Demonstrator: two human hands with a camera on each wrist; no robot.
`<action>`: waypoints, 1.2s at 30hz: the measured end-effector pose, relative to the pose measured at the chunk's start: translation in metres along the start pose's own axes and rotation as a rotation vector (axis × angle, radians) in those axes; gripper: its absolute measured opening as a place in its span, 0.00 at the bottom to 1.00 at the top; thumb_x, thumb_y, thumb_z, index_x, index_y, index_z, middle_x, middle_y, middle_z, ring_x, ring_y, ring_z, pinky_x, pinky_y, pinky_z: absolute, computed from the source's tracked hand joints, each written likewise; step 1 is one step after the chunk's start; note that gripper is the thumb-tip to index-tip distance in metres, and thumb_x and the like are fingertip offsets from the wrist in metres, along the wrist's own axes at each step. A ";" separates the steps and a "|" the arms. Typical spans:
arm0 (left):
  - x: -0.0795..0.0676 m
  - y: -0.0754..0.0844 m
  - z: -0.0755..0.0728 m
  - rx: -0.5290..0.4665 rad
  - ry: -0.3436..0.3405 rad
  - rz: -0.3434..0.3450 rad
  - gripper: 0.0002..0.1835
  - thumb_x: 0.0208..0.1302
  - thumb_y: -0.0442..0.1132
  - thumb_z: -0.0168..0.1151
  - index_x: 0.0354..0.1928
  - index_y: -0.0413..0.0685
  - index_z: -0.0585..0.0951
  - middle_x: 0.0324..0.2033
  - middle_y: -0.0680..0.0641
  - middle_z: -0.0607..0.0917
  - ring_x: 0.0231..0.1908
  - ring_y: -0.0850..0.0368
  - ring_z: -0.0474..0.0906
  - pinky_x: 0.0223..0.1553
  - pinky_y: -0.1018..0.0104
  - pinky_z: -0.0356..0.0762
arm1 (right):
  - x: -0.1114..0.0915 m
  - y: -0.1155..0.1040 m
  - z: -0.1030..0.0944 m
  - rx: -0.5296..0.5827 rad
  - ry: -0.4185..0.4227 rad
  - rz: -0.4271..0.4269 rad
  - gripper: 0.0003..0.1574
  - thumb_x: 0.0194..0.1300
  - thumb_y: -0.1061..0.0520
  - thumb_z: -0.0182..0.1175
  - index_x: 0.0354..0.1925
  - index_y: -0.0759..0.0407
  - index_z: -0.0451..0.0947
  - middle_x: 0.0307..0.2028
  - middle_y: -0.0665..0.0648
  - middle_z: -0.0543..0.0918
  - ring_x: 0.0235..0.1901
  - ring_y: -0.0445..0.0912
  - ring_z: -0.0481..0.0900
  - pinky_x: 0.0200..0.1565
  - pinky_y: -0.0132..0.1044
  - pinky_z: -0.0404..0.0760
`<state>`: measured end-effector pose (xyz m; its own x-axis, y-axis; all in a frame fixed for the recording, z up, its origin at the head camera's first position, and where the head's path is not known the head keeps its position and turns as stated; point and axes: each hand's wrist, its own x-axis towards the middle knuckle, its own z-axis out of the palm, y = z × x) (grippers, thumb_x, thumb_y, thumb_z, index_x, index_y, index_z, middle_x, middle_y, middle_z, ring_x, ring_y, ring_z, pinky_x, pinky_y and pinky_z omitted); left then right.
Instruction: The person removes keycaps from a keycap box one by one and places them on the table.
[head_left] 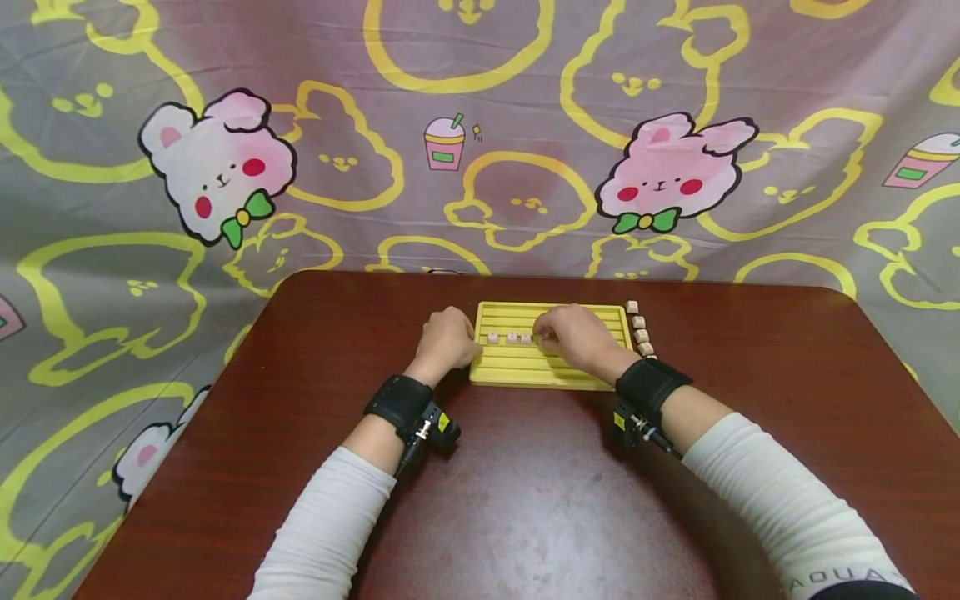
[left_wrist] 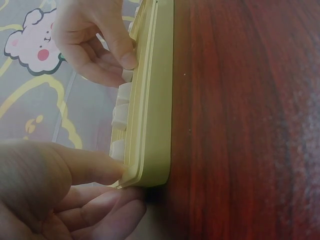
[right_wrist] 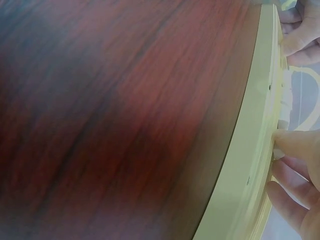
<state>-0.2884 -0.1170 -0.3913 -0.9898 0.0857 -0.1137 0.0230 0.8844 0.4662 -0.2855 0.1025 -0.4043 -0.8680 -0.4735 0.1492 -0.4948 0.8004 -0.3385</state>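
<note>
A yellow grooved tray (head_left: 525, 375) lies on the table, with a few small white keycaps (head_left: 512, 337) standing in a row along one middle groove. My left hand (head_left: 447, 340) grips the tray's left edge, thumb on the rim and fingers curled beneath the corner in the left wrist view. Over the tray's right half, my right hand (head_left: 577, 333) pinches another white keycap (left_wrist: 127, 75) between thumb and fingers, at the right end of that row. From the head view, the fingers mostly hide this keycap.
Several more white keycaps (head_left: 638, 322) stand in a column on the table along the tray's right side. The dark red-brown table (head_left: 525, 500) reaches back to a patterned curtain (head_left: 480, 100). Each wrist wears a black strap with a camera.
</note>
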 end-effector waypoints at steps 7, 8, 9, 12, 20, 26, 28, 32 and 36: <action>-0.001 0.001 0.000 0.003 0.003 0.000 0.21 0.51 0.36 0.65 0.07 0.50 0.67 0.08 0.56 0.63 0.15 0.59 0.62 0.16 0.71 0.56 | -0.003 0.000 -0.002 0.015 -0.003 -0.007 0.09 0.61 0.60 0.64 0.41 0.54 0.85 0.38 0.52 0.87 0.40 0.45 0.82 0.45 0.41 0.80; -0.001 0.001 0.000 0.003 0.005 0.001 0.21 0.51 0.36 0.65 0.07 0.50 0.68 0.08 0.56 0.64 0.15 0.59 0.62 0.16 0.71 0.57 | -0.003 0.000 -0.002 0.015 -0.004 -0.010 0.09 0.61 0.60 0.63 0.41 0.54 0.85 0.38 0.52 0.87 0.40 0.45 0.82 0.45 0.41 0.80; -0.001 0.001 0.001 0.003 0.005 0.003 0.21 0.51 0.36 0.65 0.07 0.51 0.68 0.08 0.56 0.64 0.15 0.59 0.63 0.16 0.71 0.57 | -0.004 0.000 -0.002 0.018 -0.002 -0.014 0.09 0.61 0.60 0.63 0.41 0.55 0.85 0.38 0.52 0.87 0.40 0.45 0.82 0.45 0.41 0.80; -0.001 0.001 0.001 0.002 0.008 0.007 0.20 0.51 0.37 0.65 0.07 0.51 0.68 0.08 0.56 0.65 0.15 0.59 0.64 0.17 0.71 0.58 | -0.005 0.001 -0.003 0.018 0.005 -0.032 0.09 0.61 0.60 0.63 0.41 0.55 0.85 0.38 0.53 0.87 0.39 0.45 0.82 0.44 0.41 0.79; 0.001 0.001 0.002 0.007 0.011 0.026 0.21 0.51 0.37 0.65 0.06 0.50 0.68 0.07 0.55 0.64 0.13 0.60 0.61 0.20 0.69 0.59 | -0.005 0.002 -0.007 0.006 0.006 -0.039 0.08 0.61 0.60 0.63 0.40 0.55 0.85 0.37 0.52 0.87 0.39 0.45 0.82 0.44 0.42 0.80; 0.001 0.001 0.001 0.013 0.019 0.023 0.18 0.51 0.37 0.65 0.08 0.50 0.72 0.08 0.55 0.71 0.16 0.57 0.71 0.23 0.68 0.65 | -0.005 0.001 -0.012 -0.009 0.007 -0.040 0.08 0.60 0.60 0.64 0.40 0.56 0.85 0.37 0.53 0.86 0.38 0.45 0.81 0.44 0.42 0.80; 0.001 0.001 0.001 0.004 0.010 0.011 0.19 0.51 0.37 0.65 0.08 0.50 0.71 0.08 0.55 0.70 0.15 0.57 0.69 0.20 0.69 0.64 | -0.006 0.001 -0.013 -0.014 0.005 -0.037 0.08 0.60 0.59 0.64 0.40 0.56 0.85 0.37 0.53 0.86 0.39 0.45 0.81 0.44 0.42 0.80; 0.002 0.000 0.001 -0.003 -0.001 -0.005 0.21 0.53 0.38 0.65 0.07 0.50 0.69 0.08 0.54 0.69 0.14 0.59 0.65 0.17 0.71 0.59 | -0.008 0.000 -0.016 -0.021 0.004 -0.031 0.09 0.60 0.58 0.64 0.41 0.56 0.84 0.37 0.52 0.86 0.39 0.45 0.81 0.44 0.41 0.80; 0.003 0.000 0.000 0.006 0.001 -0.008 0.20 0.52 0.38 0.66 0.07 0.50 0.70 0.08 0.54 0.70 0.15 0.58 0.66 0.17 0.71 0.60 | -0.012 -0.002 -0.020 -0.021 0.004 -0.032 0.09 0.60 0.58 0.65 0.40 0.56 0.84 0.37 0.52 0.86 0.39 0.45 0.82 0.44 0.41 0.80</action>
<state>-0.2910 -0.1166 -0.3919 -0.9901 0.0784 -0.1166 0.0161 0.8877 0.4601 -0.2753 0.1142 -0.3864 -0.8520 -0.4976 0.1629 -0.5229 0.7925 -0.3138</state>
